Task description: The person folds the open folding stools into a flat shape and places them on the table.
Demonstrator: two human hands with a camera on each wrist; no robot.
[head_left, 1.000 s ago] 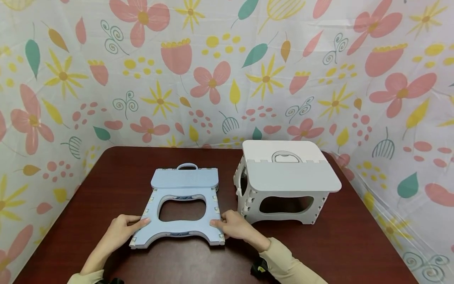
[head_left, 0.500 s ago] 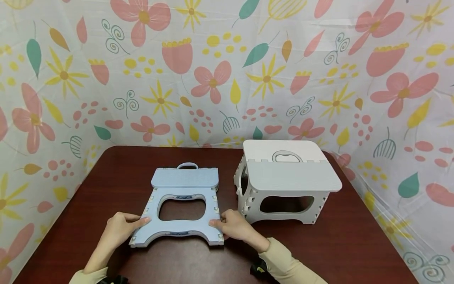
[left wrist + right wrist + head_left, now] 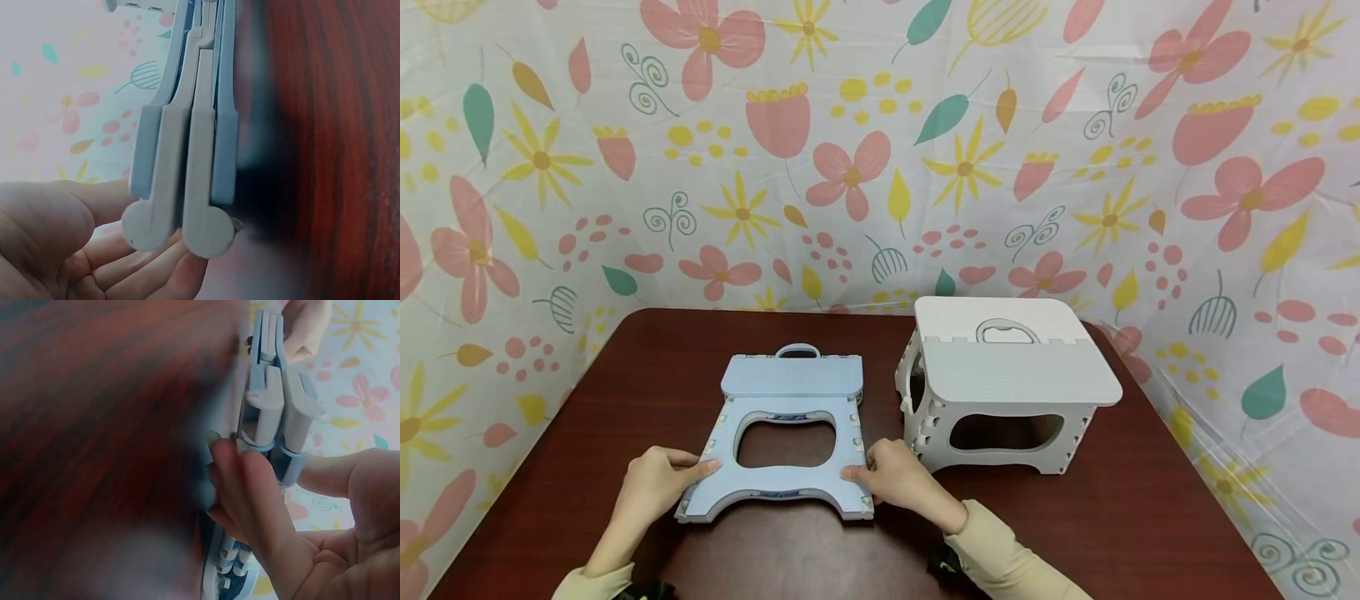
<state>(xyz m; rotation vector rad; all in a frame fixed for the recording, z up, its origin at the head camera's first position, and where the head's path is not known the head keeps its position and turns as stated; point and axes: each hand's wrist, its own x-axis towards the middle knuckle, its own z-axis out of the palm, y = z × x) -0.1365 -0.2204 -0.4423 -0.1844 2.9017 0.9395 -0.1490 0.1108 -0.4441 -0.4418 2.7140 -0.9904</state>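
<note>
A light blue folding stool (image 3: 792,377), folded flat, lies towards the left of the table, its loop handle pointing away from me. My left hand (image 3: 655,485) grips its left side near the front, thumb on top. On the opposite side my right hand (image 3: 901,479) pinches the edge the same way. In the left wrist view the layered blue and white leg ends of the stool (image 3: 169,156) show, with left fingers (image 3: 150,269) beneath them. The right wrist view has the right fingers (image 3: 250,481) under the stool's edge (image 3: 272,409), with the thumb on the other face.
A white folding stool (image 3: 1018,371) stands unfolded on its legs at the right, close to my right hand. Both stools are on a dark red-brown table (image 3: 617,383). Behind the table hangs a flower-patterned cloth (image 3: 850,250).
Both hands keep their hold on the blue stool, which stays in practically the same place. Only a slight shift of the head view and the left forearm shows.
</note>
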